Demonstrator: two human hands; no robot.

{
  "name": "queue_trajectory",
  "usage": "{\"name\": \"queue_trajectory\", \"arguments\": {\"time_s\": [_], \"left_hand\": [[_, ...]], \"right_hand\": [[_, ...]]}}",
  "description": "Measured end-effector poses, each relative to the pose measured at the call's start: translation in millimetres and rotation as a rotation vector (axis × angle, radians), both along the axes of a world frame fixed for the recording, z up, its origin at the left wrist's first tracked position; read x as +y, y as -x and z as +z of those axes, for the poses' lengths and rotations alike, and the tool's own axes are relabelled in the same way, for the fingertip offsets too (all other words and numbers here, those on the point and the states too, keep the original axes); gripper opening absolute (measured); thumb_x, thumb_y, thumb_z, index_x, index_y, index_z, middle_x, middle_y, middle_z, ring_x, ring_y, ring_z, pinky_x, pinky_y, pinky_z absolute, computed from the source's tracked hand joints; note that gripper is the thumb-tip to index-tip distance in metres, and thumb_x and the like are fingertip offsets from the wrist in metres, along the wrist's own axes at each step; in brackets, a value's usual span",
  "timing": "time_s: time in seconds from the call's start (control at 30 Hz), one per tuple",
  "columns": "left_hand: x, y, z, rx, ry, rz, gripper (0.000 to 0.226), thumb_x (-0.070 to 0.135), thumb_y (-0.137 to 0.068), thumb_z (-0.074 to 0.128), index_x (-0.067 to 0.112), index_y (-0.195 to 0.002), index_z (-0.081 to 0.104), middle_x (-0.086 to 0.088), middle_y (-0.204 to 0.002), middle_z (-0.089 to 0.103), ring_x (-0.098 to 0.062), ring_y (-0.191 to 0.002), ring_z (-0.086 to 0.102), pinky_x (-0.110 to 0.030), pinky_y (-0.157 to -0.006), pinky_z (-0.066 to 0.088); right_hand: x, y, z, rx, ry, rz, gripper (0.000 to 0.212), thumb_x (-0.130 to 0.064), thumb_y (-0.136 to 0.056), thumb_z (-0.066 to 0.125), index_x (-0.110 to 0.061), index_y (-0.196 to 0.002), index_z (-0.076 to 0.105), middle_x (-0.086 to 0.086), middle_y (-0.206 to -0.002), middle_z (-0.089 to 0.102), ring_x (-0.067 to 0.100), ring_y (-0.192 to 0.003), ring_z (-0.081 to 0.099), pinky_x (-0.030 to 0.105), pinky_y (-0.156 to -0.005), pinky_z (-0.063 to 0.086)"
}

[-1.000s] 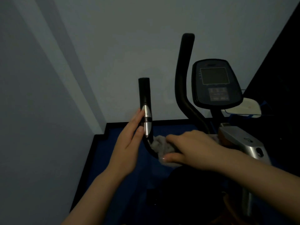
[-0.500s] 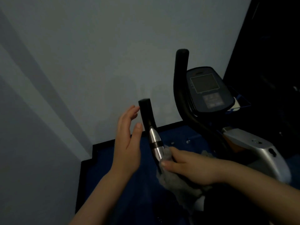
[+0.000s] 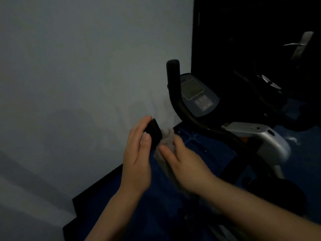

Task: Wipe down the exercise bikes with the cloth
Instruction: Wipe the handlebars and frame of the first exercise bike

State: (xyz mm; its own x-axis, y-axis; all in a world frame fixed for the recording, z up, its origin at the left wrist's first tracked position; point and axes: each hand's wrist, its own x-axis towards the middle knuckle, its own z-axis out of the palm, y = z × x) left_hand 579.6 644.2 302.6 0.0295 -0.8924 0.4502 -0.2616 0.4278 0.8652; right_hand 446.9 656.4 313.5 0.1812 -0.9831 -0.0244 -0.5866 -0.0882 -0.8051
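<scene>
Right hand (image 3: 184, 164) grips a crumpled grey cloth (image 3: 166, 141) wrapped round the near black foam handlebar grip (image 3: 153, 132). Left hand (image 3: 137, 153) – fingers straight, thumb up – rests flat against the grip's end. Behind: second black handlebar (image 3: 175, 87), dark console with grey screen (image 3: 196, 94), silver bike frame (image 3: 264, 138) – pale wall (image 3: 86, 66) beyond.

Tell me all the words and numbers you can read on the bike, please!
None can be read.
Console: the screen looks blank, and the button panel below it has marks too blurred to read.
Silver frame cover: no readable label.
Near handlebar and cloth, by the left hand and right hand: no text shows.
</scene>
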Motion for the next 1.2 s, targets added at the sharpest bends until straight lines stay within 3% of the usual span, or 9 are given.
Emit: {"name": "queue_trajectory", "arguments": {"time_s": [0.1, 0.27, 0.4, 0.53, 0.67, 0.8, 0.97, 1.1, 1.2], "left_hand": [[0, -9, 0, -0.017, -0.030, -0.089, 0.040, 0.036, -0.099, 0.032, 0.039, -0.139, 0.037, 0.031, -0.144, 0.037, 0.010, -0.134, 0.032, -0.003, -0.106, 0.023], [2, -17, 6, 0.070, -0.123, -0.225, 0.044, 0.039, -0.099, 0.032, 0.037, -0.143, 0.029, 0.025, -0.151, 0.029, 0.013, -0.136, 0.026, -0.002, -0.107, 0.020], [7, -23, 4, 0.142, -0.173, -0.240, 0.055, 0.051, -0.095, 0.033, 0.032, -0.146, 0.027, 0.025, -0.150, 0.031, 0.015, -0.134, 0.028, 0.000, -0.103, 0.023], [16, -30, 2, 0.111, -0.125, -0.222, 0.055, 0.054, -0.090, 0.032, 0.036, -0.142, 0.034, 0.040, -0.139, 0.036, 0.017, -0.131, 0.031, 0.006, -0.095, 0.024], [14, -29, 5, 0.182, -0.071, -0.163, 0.047, 0.042, -0.093, 0.034, 0.028, -0.137, 0.045, 0.034, -0.134, 0.049, 0.012, -0.125, 0.044, -0.001, -0.096, 0.035], [14, -20, 5, 0.211, -0.076, -0.134, 0.054, 0.043, -0.094, 0.036, 0.021, -0.143, 0.040, 0.018, -0.142, 0.046, 0.008, -0.128, 0.043, -0.007, -0.101, 0.036], [10, -23, 8, 0.124, -0.052, -0.135, 0.049, 0.042, -0.095, 0.033, 0.026, -0.140, 0.043, 0.030, -0.137, 0.044, 0.016, -0.126, 0.039, 0.005, -0.093, 0.029], [4, -24, 15, 0.083, -0.036, -0.144, 0.049, 0.040, -0.095, 0.034, 0.023, -0.139, 0.046, 0.027, -0.136, 0.047, 0.016, -0.124, 0.041, 0.005, -0.091, 0.029], [1, -22, 18, 0.109, -0.002, -0.153, 0.047, 0.033, -0.096, 0.035, 0.018, -0.139, 0.047, 0.023, -0.134, 0.049, 0.014, -0.121, 0.046, 0.003, -0.090, 0.033]], "right_hand": [[19, 1, -10, 0.136, 0.033, -0.157, 0.050, -0.075, -0.079, 0.007, -0.042, -0.096, 0.041, -0.014, -0.076, 0.057, 0.001, -0.062, 0.049, 0.022, -0.051, 0.031], [-33, -47, 20, -0.055, 0.026, -0.297, 0.058, -0.056, -0.097, 0.006, -0.032, -0.129, 0.048, 0.000, -0.124, 0.060, 0.022, -0.110, 0.055, 0.031, -0.076, 0.032], [-17, -60, 15, 0.016, 0.348, -0.236, 0.037, -0.050, -0.099, 0.018, -0.042, -0.134, 0.028, -0.009, -0.119, 0.056, 0.015, -0.101, 0.058, 0.033, -0.069, 0.041], [-8, -24, -4, 0.237, 0.204, -0.165, 0.033, -0.049, -0.099, 0.015, -0.037, -0.122, 0.035, -0.007, -0.090, 0.062, 0.011, -0.066, 0.054, 0.033, -0.058, 0.045], [-38, -41, 19, -0.052, 0.065, -0.220, 0.052, -0.049, -0.100, 0.009, -0.025, -0.124, 0.048, 0.003, -0.111, 0.060, 0.024, -0.100, 0.057, 0.035, -0.077, 0.038], [-28, -63, 18, 0.047, 0.376, -0.242, 0.031, -0.047, -0.100, 0.020, -0.032, -0.120, 0.037, -0.004, -0.105, 0.059, 0.022, -0.088, 0.061, 0.037, -0.068, 0.045], [14, -18, -13, 0.359, 0.263, -0.187, 0.042, -0.056, -0.092, 0.006, -0.034, -0.109, 0.037, -0.008, -0.083, 0.059, 0.017, -0.069, 0.059, 0.037, -0.060, 0.048], [-10, -18, -1, 0.180, 0.125, -0.176, 0.051, -0.055, -0.095, 0.005, -0.033, -0.114, 0.046, -0.010, -0.102, 0.060, 0.017, -0.092, 0.059, 0.035, -0.075, 0.045], [-35, -51, 17, 0.136, 0.404, -0.184, 0.025, -0.038, -0.100, 0.020, -0.028, -0.118, 0.034, 0.005, -0.109, 0.059, 0.026, -0.083, 0.058, 0.042, -0.067, 0.047]]}}
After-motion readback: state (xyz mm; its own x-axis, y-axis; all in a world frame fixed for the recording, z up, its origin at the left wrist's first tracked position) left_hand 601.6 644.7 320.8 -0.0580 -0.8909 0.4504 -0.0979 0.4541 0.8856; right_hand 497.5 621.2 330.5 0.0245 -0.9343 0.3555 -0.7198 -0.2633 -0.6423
